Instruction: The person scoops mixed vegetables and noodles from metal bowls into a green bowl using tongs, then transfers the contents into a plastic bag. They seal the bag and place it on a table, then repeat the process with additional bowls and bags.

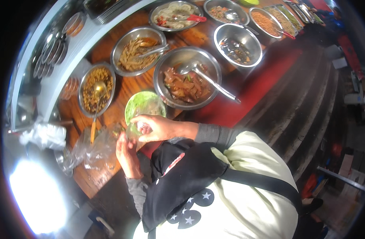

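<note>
In front of my body, both hands meet over the near edge of a light green bowl (129, 104). My right hand (160, 128) grips a clear plastic bag (146, 109), which partly covers the bowl's mouth and hides most of what is inside. Lower and to the left, my left hand (127, 154) has its fingertips pinched at the near edge of the same bag. To the left of it, a loose heap of clear plastic bags (94, 149) lies on the wooden table (110, 89).
A steel bowl of sliced meat with a ladle (187, 80) stands just beyond my hands. On the left is a steel bowl of chopped food with a spoon (97, 89). Other steel bowls (137, 52) line the back. White plastic bags (45, 136) sit at far left, below a glass-edged shelf (90, 35).
</note>
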Demonstrator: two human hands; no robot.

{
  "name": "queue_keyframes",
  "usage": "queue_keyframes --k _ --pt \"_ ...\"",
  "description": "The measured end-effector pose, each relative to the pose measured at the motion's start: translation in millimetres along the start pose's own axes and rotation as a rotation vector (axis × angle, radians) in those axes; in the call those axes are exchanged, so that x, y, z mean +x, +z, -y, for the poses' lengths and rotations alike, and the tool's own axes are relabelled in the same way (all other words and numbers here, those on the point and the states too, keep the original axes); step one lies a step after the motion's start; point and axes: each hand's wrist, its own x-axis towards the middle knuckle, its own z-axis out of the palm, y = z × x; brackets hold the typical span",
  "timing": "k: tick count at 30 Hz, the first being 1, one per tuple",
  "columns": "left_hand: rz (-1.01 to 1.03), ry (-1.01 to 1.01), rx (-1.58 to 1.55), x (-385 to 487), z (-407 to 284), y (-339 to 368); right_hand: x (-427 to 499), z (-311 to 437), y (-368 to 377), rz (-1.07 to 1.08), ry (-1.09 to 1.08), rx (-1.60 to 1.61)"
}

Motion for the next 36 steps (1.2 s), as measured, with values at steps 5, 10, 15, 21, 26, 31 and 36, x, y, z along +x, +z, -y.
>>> queue_keyframes --k 5,10,15,21,26,31,36 --pt "0.212 0.33 0.399 -25.8 -25.5 32.7 10.1 -19.2 39.5 0.035 -0.03 -0.2" --pt "0.111 0.429 0.672 -42.8 -15.8 -3.2 39.6 -12.2 26.2 -0.157 0.119 0.29" --pt "0.109 0.417 1.038 -36.1 -0.9 -21.7 46.6 48.5 71.1 -0.049 -0.138 0.059" --pt "-0.01 0.519 0.513 -81.4 -15.3 -40.6 0.2 114.8 171.6 0.478 -0.147 0.049" --pt "-0.124 0.392 0.158 -96.3 0.3 -95.4 -3.0 100.8 179.0 0.641 -0.315 -0.054" --pt "-0.409 0.433 -0.115 -119.3 24.3 -166.1 39.6 20.3 164.3 0.177 0.012 -0.597" --pt "-0.556 0.388 -0.065 -137.7 38.5 -191.6 131.6 -71.8 195.9 0.021 -0.287 -0.961"
